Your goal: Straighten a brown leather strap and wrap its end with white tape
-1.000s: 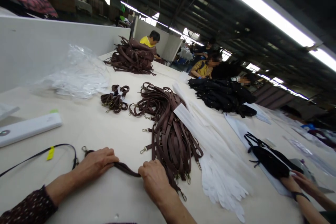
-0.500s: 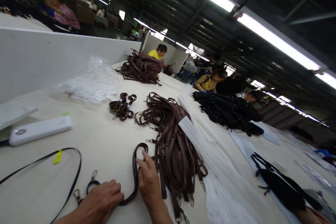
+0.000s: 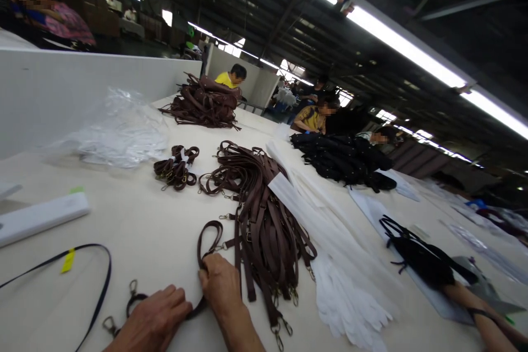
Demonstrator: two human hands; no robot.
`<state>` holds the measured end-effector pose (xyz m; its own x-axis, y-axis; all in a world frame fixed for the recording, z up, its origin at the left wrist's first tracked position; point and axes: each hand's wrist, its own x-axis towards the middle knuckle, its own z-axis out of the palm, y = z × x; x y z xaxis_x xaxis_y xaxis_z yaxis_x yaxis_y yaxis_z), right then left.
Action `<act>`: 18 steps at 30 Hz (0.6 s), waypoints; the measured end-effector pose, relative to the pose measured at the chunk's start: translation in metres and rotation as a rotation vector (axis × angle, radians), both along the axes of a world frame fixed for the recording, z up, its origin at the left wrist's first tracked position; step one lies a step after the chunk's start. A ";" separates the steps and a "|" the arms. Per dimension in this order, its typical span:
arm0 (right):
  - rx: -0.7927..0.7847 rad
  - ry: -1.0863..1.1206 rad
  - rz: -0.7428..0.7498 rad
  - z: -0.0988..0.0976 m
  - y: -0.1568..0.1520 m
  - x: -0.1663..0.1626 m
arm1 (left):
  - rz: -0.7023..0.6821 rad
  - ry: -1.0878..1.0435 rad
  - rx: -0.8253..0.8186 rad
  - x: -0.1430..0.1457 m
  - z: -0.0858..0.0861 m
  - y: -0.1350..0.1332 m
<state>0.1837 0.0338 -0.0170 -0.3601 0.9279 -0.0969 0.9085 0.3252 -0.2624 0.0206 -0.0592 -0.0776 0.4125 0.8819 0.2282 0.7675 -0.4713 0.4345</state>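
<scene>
Containers: none with walls in view; a crumpled clear plastic bag (image 3: 119,132) lies far beyond the hands toward the white partition, white folded material showing through it.
Strap in hand: a single dark brown leather-look strap (image 3: 205,242) lies on the cream table top (image 3: 136,220), bent into a narrow loop that rises just past the right hand's fingertips; a metal swivel clasp (image 3: 132,287) shows at its end left of the left hand.
Left hand (image 3: 152,322): palm down on the strap, fingers curled over it and pressing it to the table; whether they close round it I cannot tell.
Right hand (image 3: 220,286): fingertips pinching the strap at the foot of the loop, touching the table.
Strap heap: one long pile of matching brown straps with clasps (image 3: 264,220), just right of the right hand.
Small bundle: one tied coil of brown straps (image 3: 176,166), well beyond the hands.
Far heap: one more brown pile (image 3: 204,102), farthest off.
Black cord: one thin black strap with a yellow tag (image 3: 68,260), left of the left hand.
White sheets: a fanned stack of white paper strips (image 3: 342,280), right of the strap heap.
Other people: one co-worker's forearm (image 3: 487,319) at the far right.
</scene>
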 end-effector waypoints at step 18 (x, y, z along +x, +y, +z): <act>0.032 -0.059 0.457 0.002 -0.008 0.027 | 0.004 0.117 0.174 -0.008 0.040 0.015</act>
